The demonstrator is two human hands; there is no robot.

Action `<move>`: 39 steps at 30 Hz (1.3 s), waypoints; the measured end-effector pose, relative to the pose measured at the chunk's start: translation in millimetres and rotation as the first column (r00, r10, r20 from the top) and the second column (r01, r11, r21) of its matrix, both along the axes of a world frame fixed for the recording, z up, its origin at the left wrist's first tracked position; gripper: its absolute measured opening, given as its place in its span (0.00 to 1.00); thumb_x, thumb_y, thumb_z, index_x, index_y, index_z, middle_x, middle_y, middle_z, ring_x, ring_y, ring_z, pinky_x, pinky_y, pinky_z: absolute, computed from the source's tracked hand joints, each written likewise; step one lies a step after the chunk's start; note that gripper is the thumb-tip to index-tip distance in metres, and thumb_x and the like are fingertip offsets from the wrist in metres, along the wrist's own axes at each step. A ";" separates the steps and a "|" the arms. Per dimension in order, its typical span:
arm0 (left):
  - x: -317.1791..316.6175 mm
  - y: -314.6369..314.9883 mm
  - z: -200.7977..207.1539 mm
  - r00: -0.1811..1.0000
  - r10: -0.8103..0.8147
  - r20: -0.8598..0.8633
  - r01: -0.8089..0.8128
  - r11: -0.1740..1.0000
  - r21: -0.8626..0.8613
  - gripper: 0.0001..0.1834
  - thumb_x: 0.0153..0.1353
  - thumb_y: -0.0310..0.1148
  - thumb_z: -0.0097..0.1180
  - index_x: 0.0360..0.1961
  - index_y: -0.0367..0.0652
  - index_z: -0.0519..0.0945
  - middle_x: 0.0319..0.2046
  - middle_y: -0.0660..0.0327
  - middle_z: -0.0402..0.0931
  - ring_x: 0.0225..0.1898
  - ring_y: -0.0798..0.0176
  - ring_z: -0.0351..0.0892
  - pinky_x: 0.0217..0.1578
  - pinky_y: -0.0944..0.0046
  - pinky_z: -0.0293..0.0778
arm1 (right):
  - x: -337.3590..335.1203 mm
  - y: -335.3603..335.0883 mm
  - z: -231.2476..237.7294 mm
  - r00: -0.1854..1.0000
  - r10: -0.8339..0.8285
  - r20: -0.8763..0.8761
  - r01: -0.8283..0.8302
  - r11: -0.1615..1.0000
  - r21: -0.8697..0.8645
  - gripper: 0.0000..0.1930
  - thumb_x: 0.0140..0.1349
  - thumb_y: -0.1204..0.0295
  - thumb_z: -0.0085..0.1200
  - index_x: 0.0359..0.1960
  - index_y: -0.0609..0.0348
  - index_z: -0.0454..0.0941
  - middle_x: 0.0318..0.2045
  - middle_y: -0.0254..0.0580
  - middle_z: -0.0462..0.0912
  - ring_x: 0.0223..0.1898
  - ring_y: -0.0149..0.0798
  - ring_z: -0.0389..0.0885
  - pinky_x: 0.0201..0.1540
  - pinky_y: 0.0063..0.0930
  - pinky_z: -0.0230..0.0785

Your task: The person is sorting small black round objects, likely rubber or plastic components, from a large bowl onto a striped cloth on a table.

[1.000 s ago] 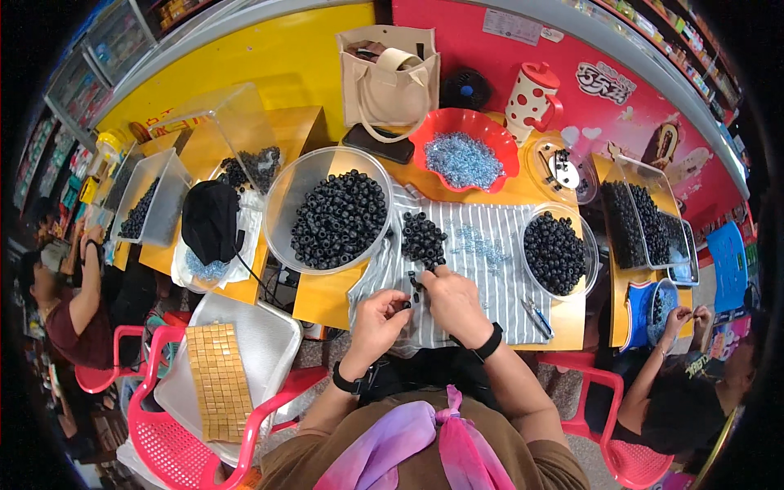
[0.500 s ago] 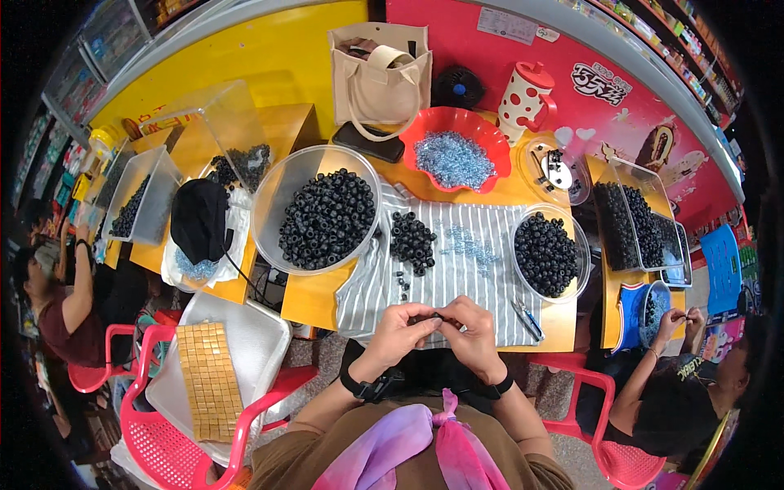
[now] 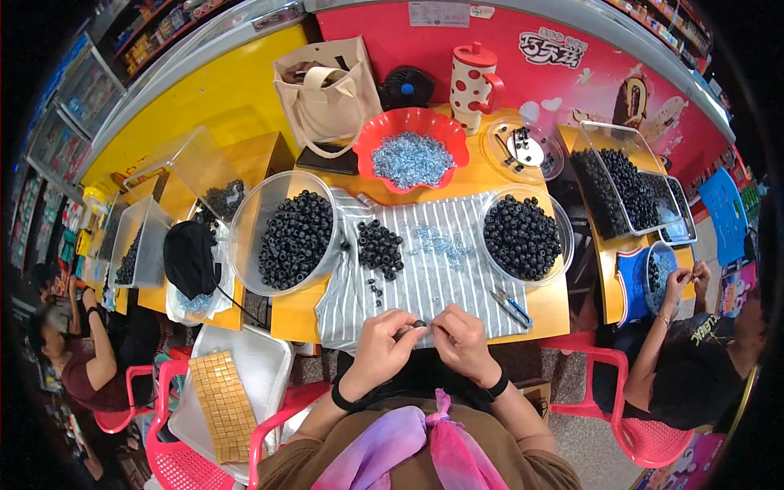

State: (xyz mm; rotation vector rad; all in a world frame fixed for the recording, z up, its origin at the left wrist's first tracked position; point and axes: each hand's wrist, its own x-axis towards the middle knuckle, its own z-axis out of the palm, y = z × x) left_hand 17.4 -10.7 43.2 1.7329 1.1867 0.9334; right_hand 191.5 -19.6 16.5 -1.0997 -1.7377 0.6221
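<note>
My left hand [image 3: 385, 341] pinches a small black round piece [image 3: 419, 323] between thumb and finger, above the front edge of a grey striped cloth [image 3: 347, 306]. Close by, my right hand [image 3: 460, 338] has its thumb and fingers pressed together; whatever sits in them is too small to make out. Beyond my hands, a heap of black bead-like pieces [image 3: 380, 247] lies on the cloth. To its right are scattered clear blue bits [image 3: 437, 242]. A pair of blue-handled snips [image 3: 512, 308] rests near my right hand.
Clear tubs of black pieces stand left [image 3: 296, 241] and right [image 3: 523, 238]. Behind them are a red bowl [image 3: 369, 135] of blue bits, a cream tote bag [image 3: 327, 106] and a dotted cup [image 3: 469, 90]. A co-worker's hand [image 3: 676, 286] works at the right, beside a red chair [image 3: 645, 425].
My hands have drawn a little apart, and the black piece now shows at my left fingertips. The whole view has turned, so the tabletop things appear further left.
</note>
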 end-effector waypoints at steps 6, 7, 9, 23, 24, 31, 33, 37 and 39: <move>3.2 11.4 -6.9 0.979 0.043 -0.201 -0.019 0.993 0.120 0.08 0.51 0.25 0.63 0.32 0.33 0.80 0.21 0.55 0.73 0.20 0.63 0.71 0.23 0.64 0.66 | 29.4 -4.4 12.1 0.898 -0.287 0.333 0.262 0.958 0.117 0.05 0.50 0.85 0.53 0.30 0.65 0.75 0.27 0.48 0.74 0.27 0.48 0.75 0.27 0.38 0.67; 3.2 10.8 -6.4 0.978 0.034 -0.208 -0.010 0.993 0.116 0.08 0.51 0.25 0.63 0.32 0.33 0.80 0.21 0.55 0.73 0.20 0.63 0.71 0.23 0.64 0.66 | 38.2 -5.2 9.8 0.898 -0.292 0.329 0.271 0.956 0.111 0.05 0.50 0.85 0.53 0.30 0.65 0.75 0.27 0.48 0.74 0.27 0.48 0.75 0.27 0.38 0.67; 3.7 8.2 -4.5 0.973 0.026 -0.228 -0.001 0.994 0.106 0.08 0.50 0.25 0.63 0.33 0.34 0.81 0.21 0.56 0.73 0.19 0.62 0.70 0.22 0.63 0.65 | 53.5 -5.8 6.4 0.659 -0.419 0.625 0.383 0.902 0.201 0.07 0.50 0.81 0.56 0.32 0.65 0.75 0.31 0.50 0.73 0.33 0.52 0.74 0.33 0.41 0.67; -2.8 8.0 -13.6 0.996 0.047 0.073 -0.034 0.986 -0.161 0.08 0.50 0.24 0.65 0.33 0.35 0.83 0.20 0.64 0.74 0.20 0.76 0.66 0.21 0.71 0.61 | 74.8 -6.2 -4.2 0.670 -0.533 0.517 0.491 0.840 0.230 0.02 0.48 0.81 0.49 0.25 0.62 0.70 0.29 0.47 0.69 0.34 0.50 0.70 0.35 0.38 0.63; -4.3 9.4 -16.0 0.994 0.056 0.090 -0.040 0.984 -0.174 0.08 0.50 0.24 0.65 0.33 0.35 0.83 0.20 0.64 0.75 0.20 0.76 0.66 0.22 0.72 0.61 | 77.6 -7.9 -3.5 0.644 -0.531 0.551 0.500 0.837 0.222 0.02 0.50 0.81 0.50 0.27 0.63 0.72 0.29 0.48 0.70 0.34 0.50 0.71 0.35 0.39 0.63; -7.1 6.7 -22.4 0.990 0.081 0.118 -0.060 0.982 -0.177 0.08 0.49 0.24 0.66 0.33 0.35 0.84 0.20 0.65 0.74 0.21 0.76 0.67 0.22 0.73 0.61 | 83.4 -11.9 -5.5 0.532 -0.537 0.654 0.478 0.828 0.291 0.02 0.55 0.80 0.52 0.29 0.64 0.72 0.27 0.46 0.71 0.31 0.49 0.73 0.32 0.39 0.64; -8.2 4.1 -22.1 0.994 0.061 0.092 -0.042 0.979 -0.199 0.07 0.51 0.21 0.66 0.33 0.35 0.84 0.23 0.69 0.75 0.24 0.80 0.67 0.25 0.76 0.63 | 73.2 -17.1 -14.4 0.677 -0.579 0.453 0.549 0.808 0.212 0.02 0.58 0.80 0.50 0.29 0.64 0.72 0.26 0.46 0.72 0.28 0.49 0.73 0.28 0.37 0.64; -5.1 3.5 -19.8 0.986 0.080 0.149 -0.048 0.977 -0.206 0.07 0.51 0.21 0.65 0.33 0.35 0.84 0.24 0.69 0.76 0.24 0.80 0.68 0.26 0.76 0.64 | 36.7 -23.2 4.5 0.873 -0.332 -0.358 0.011 0.747 -0.665 0.07 0.68 0.74 0.46 0.35 0.62 0.75 0.24 0.32 0.74 0.21 0.24 0.72 0.21 0.19 0.63; -6.2 3.2 -25.4 0.974 0.123 0.190 -0.075 0.968 -0.240 0.07 0.52 0.19 0.64 0.34 0.35 0.84 0.25 0.69 0.76 0.25 0.80 0.68 0.26 0.77 0.64 | 15.4 -21.4 14.8 0.851 -0.169 -0.497 -0.216 0.749 -0.626 0.07 0.67 0.73 0.49 0.40 0.64 0.77 0.23 0.31 0.75 0.22 0.22 0.72 0.25 0.17 0.63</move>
